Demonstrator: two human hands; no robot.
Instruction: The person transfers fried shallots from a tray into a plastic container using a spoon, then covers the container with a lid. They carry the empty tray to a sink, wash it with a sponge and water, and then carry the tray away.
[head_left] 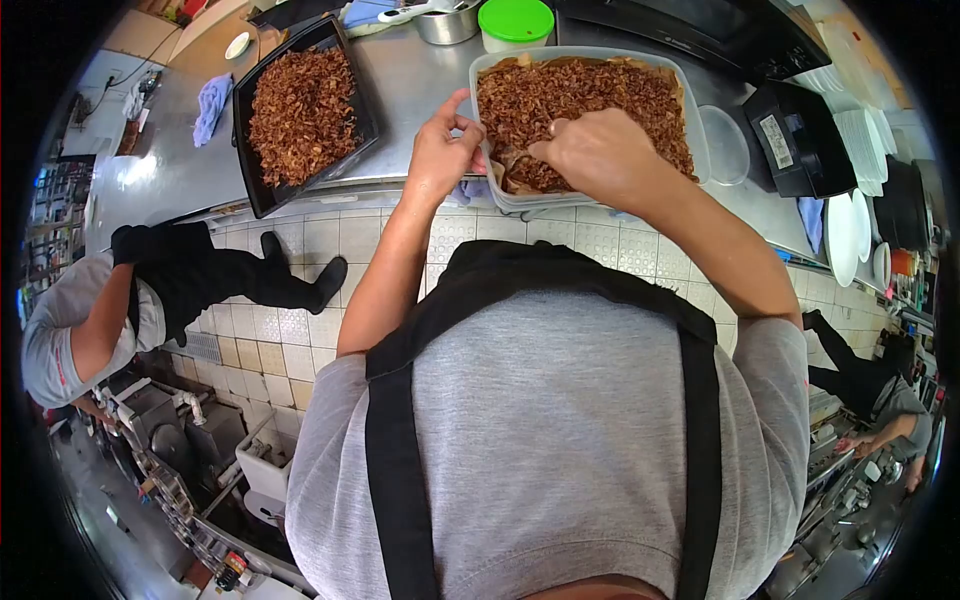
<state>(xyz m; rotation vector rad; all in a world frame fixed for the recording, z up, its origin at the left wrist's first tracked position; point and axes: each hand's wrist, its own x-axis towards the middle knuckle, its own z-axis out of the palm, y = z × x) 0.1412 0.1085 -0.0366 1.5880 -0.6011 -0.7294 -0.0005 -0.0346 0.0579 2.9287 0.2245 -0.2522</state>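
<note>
A translucent plastic container (701,130), lined with brown paper, holds dark reddish-brown crispy flakes (610,85). My left hand (442,148) is at its left rim, with fingers curled against the side. Over the near-left part of the flakes, my right hand (605,155) is closed in a fist. A small shiny bit shows beside its fingers, but I cannot make out what it grips. To the left, a black tray (365,110) carries a heap of similar flakes (300,115).
Behind the container are a green-lidded tub (515,20) and a metal pot (447,25). A black box (800,140) and stacked white plates (862,150) stand right. A blue cloth (211,108) lies left. Co-workers stand at left (95,320) and right (895,410).
</note>
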